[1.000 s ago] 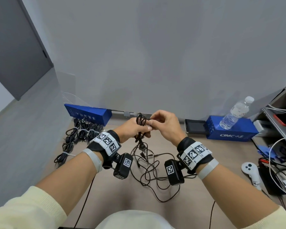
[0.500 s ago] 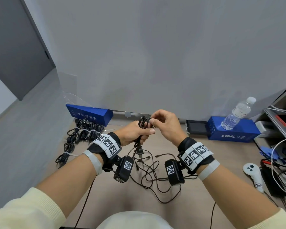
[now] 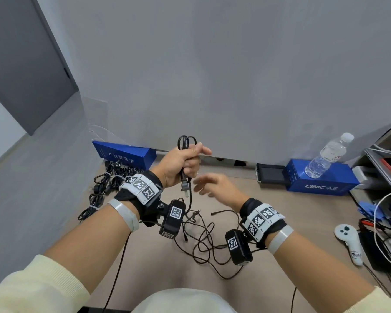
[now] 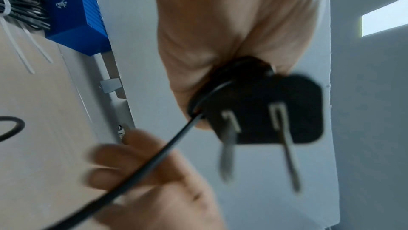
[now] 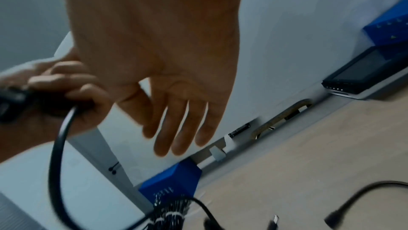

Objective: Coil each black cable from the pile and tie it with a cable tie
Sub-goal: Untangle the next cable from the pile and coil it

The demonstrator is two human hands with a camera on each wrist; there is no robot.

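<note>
With my left hand clamped on the cable loops, my right hand, fingers apart, should feed slack in even turns.

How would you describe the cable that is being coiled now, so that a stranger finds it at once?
Look above the middle of the wooden desk, where the left hand is raised. The black cable sticks out of its fist as small loops, with a two-pin plug hanging below. Unlike the tied bundles at the left, it has no white tie.

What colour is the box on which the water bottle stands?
Blue, with white lettering on its side. The box under the water bottle shows best in the head view.
</note>
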